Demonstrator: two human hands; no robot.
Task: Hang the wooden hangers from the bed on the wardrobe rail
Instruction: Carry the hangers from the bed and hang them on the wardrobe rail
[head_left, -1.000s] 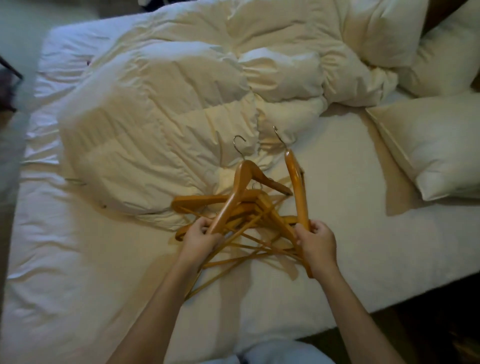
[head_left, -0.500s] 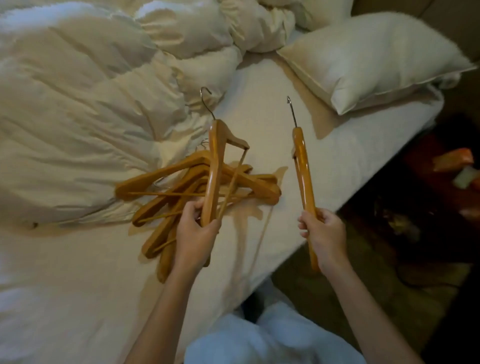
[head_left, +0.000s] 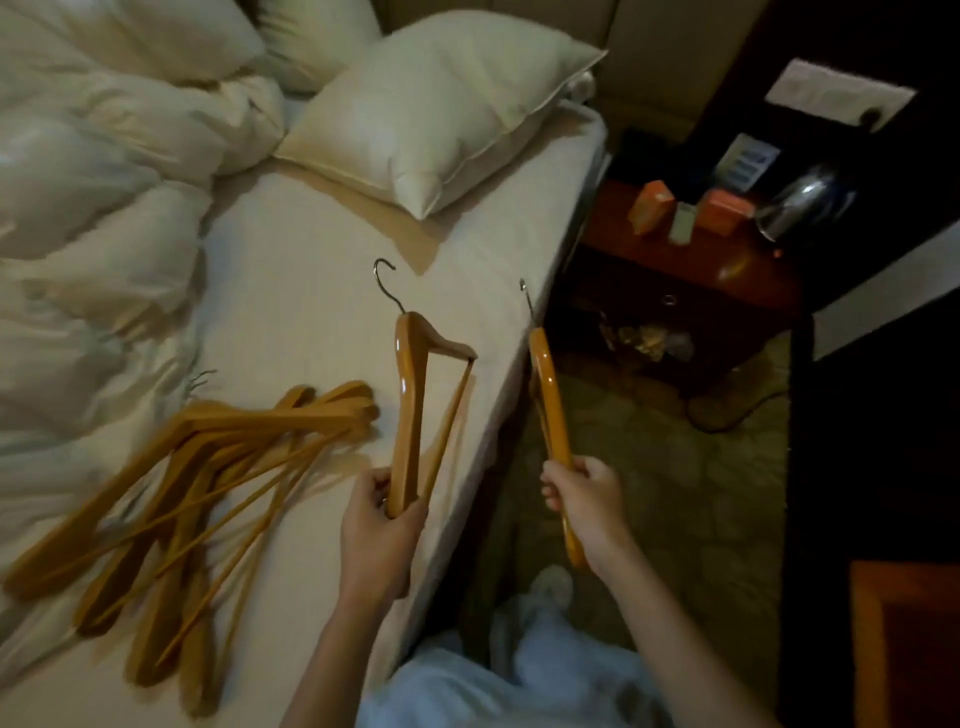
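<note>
My left hand grips one end of a wooden hanger and holds it upright over the bed's right edge, its metal hook pointing away from me. My right hand is closed around a second wooden hanger, seen edge-on, out past the mattress above the floor. A pile of several more wooden hangers lies on the white sheet to the left of my left hand. No wardrobe rail is in view.
A crumpled duvet fills the bed's left side, with pillows at its head. A dark red nightstand carrying small boxes and a kettle stands right of the bed. Patterned carpet lies between them.
Both hands have lifted their hangers clear of the pile and carried them right, toward and past the bed's edge. The view has swung right, bringing the nightstand and floor into sight.
</note>
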